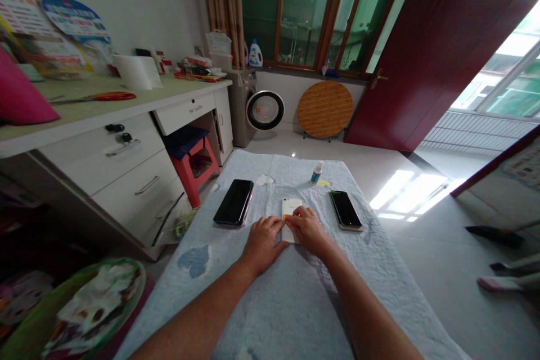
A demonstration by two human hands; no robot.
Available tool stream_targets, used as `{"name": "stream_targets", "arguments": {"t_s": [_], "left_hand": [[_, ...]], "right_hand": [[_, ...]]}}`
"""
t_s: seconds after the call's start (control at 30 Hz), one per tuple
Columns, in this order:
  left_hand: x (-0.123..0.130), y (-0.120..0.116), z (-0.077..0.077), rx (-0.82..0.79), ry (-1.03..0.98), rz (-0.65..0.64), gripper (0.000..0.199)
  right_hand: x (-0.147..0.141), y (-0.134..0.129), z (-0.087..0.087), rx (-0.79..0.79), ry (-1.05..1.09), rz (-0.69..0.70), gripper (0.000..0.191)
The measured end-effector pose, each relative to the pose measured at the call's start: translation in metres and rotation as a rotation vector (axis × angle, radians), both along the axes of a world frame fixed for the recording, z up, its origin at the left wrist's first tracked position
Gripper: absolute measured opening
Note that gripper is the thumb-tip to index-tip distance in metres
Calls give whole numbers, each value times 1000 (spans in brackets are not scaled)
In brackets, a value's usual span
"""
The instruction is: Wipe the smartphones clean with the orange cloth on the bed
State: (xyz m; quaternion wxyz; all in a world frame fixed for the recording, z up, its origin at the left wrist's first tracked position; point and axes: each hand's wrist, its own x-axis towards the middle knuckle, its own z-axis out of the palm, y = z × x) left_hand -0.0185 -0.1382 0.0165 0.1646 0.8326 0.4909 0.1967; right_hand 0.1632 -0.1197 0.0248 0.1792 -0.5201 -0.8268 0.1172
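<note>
A white phone (pixel 289 236) lies face down on the light blue cloth (pixel 270 304), in the middle. My left hand (pixel 262 243) grips it from the left side, with the thumb at its lower end and the fingertips at its edge. Over the phone's right side, my right hand (pixel 309 229) is closed, its fingertips pressed on a small orange piece (pixel 287 217) against the back; its kind is too small to tell. To the left lies a black phone (pixel 234 202), screen up. Another dark-screened phone (pixel 346 210) lies to the right.
A small spray bottle (pixel 316 173) stands near the cloth's far edge. Left of the table are a white desk (pixel 101 163), a red stool (pixel 194 163) and a green-rimmed basket (pixel 141 281). A washing machine (pixel 242 107) with its round door open stands beyond.
</note>
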Motion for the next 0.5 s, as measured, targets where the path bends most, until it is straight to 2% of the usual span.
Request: {"name": "stream_targets", "arguments": {"t_s": [0.13,0.33,0.5], "left_hand": [[1,-2,1,20,29,-5,46],[4,-5,4,31,71,15,43],[6,-7,4,42,81,23,43]], "right_hand": [[-9,10,-1,9,-57,-13,25],[-20,39,-5,24,-130,-14,22],[-26,64,-6,24,-177,-58,27]]}}
